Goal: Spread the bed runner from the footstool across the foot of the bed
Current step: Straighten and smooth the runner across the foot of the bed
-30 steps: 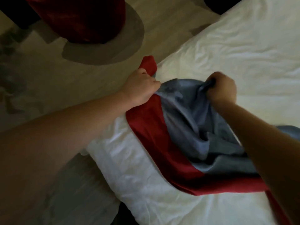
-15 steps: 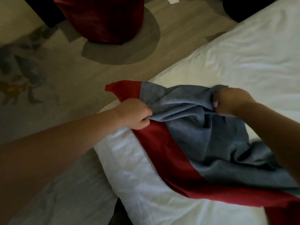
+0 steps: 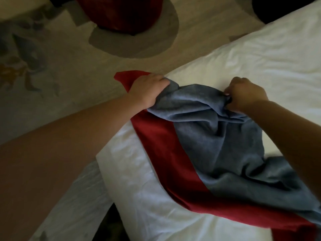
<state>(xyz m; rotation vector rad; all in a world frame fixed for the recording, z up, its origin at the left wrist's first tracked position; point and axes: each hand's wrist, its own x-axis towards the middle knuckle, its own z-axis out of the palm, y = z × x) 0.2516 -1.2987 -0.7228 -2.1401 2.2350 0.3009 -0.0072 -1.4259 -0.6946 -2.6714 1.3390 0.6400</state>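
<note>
The bed runner [image 3: 217, 145], grey-blue with a red band along one side, lies crumpled across the corner of the white bed [image 3: 260, 54]. My left hand [image 3: 147, 91] grips its far edge where red meets grey, at the bed's corner. My right hand [image 3: 245, 94] pinches the grey edge farther onto the mattress. The cloth sags in folds between the two hands. A red tip of the runner pokes past the bed's corner over the floor. The red footstool [image 3: 119, 13] stands on the floor beyond.
Pale wood-look floor with a grey round patch [image 3: 139, 42] under the footstool and a dark leafy pattern [image 3: 22, 58] at the left. A dark object [image 3: 281, 7] sits at the top right beyond the bed. White bedding hangs down the bed's near side.
Both hands have lowered the runner's end toward the corner of the bed and drawn it a little wider. The grey edge between them is now slack and folded.
</note>
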